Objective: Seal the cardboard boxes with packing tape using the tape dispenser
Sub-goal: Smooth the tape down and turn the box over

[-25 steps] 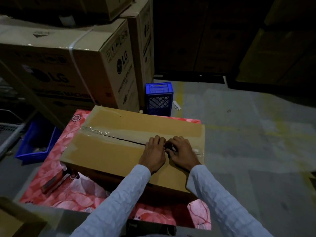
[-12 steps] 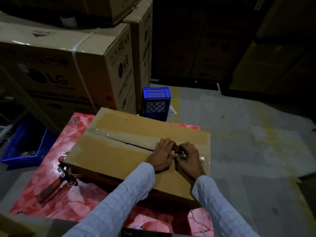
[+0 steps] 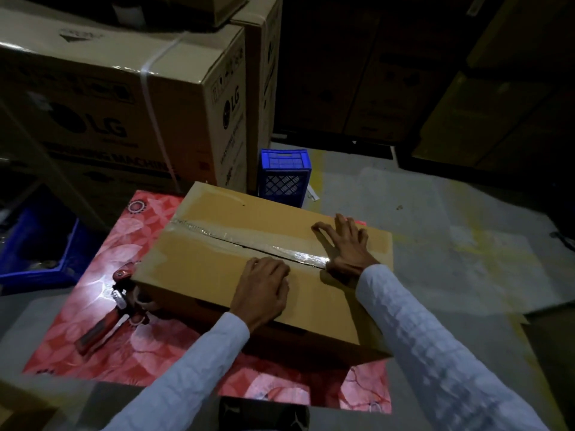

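A brown cardboard box [image 3: 217, 275] lies on a red flowered surface [image 3: 102, 262]. A strip of clear packing tape [image 3: 261, 244] runs along its centre seam. My left hand [image 3: 264, 287] rests flat on the near flap, fingertips at the tape. My right hand [image 3: 345, 244] lies spread on the far flap near the box's right end, fingers straight. A red tape dispenser [image 3: 115, 306] lies on the red surface by the box's left near corner, with neither hand touching it.
Large printed cartons [image 3: 124, 113] are stacked at the back left. A small blue crate [image 3: 284, 172] stands behind the box, and a blue bin [image 3: 37, 244] sits at the left. Grey floor with flattened sheets [image 3: 451, 231] spreads to the right.
Both hands were bunched together pinching at the tape's right end. They have parted: the right hand spread onto the far flap, the left hand flattened on the near flap.
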The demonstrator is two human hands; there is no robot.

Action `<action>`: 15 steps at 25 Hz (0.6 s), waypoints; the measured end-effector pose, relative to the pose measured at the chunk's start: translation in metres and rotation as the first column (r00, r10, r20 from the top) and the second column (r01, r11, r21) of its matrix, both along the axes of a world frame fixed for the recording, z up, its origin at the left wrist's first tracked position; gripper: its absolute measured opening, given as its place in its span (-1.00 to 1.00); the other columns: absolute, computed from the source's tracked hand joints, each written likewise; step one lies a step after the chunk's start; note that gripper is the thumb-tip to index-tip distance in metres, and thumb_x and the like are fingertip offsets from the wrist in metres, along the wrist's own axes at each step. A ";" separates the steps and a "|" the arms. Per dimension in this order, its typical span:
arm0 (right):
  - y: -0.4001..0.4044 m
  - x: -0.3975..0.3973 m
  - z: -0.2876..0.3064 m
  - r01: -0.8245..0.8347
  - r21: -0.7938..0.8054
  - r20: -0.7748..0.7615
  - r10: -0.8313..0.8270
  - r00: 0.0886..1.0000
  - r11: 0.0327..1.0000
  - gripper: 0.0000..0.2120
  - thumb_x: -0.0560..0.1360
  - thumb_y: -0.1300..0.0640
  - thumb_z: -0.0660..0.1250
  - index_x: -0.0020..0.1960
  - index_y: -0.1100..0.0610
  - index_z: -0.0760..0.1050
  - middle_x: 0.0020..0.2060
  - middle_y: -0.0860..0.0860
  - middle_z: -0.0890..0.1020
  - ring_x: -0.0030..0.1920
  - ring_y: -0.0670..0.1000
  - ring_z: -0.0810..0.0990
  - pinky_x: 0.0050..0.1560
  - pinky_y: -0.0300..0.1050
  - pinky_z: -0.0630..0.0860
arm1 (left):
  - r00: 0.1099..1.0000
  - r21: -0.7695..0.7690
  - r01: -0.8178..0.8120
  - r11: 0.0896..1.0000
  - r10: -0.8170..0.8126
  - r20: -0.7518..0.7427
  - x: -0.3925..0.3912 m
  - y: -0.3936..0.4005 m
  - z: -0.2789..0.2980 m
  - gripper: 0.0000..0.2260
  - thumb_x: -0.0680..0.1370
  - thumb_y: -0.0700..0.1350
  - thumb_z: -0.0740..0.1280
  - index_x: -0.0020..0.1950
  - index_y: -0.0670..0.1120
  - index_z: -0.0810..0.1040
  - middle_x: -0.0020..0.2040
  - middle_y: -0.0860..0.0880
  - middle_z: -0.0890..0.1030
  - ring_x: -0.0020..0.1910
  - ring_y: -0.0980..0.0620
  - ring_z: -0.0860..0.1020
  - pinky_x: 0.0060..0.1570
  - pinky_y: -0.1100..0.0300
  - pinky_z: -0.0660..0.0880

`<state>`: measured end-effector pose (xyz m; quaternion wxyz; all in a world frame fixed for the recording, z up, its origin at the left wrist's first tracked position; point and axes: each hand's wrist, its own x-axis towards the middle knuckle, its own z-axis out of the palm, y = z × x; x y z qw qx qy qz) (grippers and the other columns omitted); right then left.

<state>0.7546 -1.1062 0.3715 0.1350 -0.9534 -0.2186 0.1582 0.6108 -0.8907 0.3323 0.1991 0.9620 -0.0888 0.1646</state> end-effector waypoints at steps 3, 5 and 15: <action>0.006 0.010 0.006 -0.011 -0.030 -0.023 0.010 1.000 1.000 -0.01 0.21 0.10 0.46 0.50 -0.36 0.09 0.62 0.06 -0.03 0.63 0.23 -0.14 0.51 0.42 -0.17 | 0.971 -0.096 -0.209 0.973 0.218 0.101 -0.013 0.012 -0.005 -0.78 0.50 -0.11 0.27 0.04 -0.09 0.67 -0.04 -0.01 0.68 0.10 -0.11 0.58 0.15 -0.08 0.44; 0.007 0.009 0.007 -0.003 -0.032 0.007 0.004 1.000 0.999 -0.02 0.20 0.09 0.49 0.48 -0.36 0.12 0.58 0.07 0.06 0.60 0.21 -0.04 0.49 0.41 -0.08 | 0.950 -0.152 -0.237 0.960 0.261 0.170 -0.014 0.017 -0.009 -0.80 0.49 -0.12 0.28 0.01 -0.09 0.68 -0.09 -0.02 0.69 0.10 -0.12 0.57 0.13 -0.09 0.45; -0.005 -0.049 -0.021 0.326 -0.035 0.206 -0.312 0.927 0.945 -0.09 0.28 -0.58 0.31 0.55 -0.41 0.08 0.53 0.11 0.15 0.52 0.20 0.09 0.42 0.32 0.06 | 0.944 -0.160 -0.225 0.961 0.256 0.207 0.085 0.099 0.001 -0.84 0.41 -0.20 0.36 -0.04 -0.11 0.66 -0.20 -0.05 0.65 0.09 -0.19 0.51 0.12 -0.10 0.39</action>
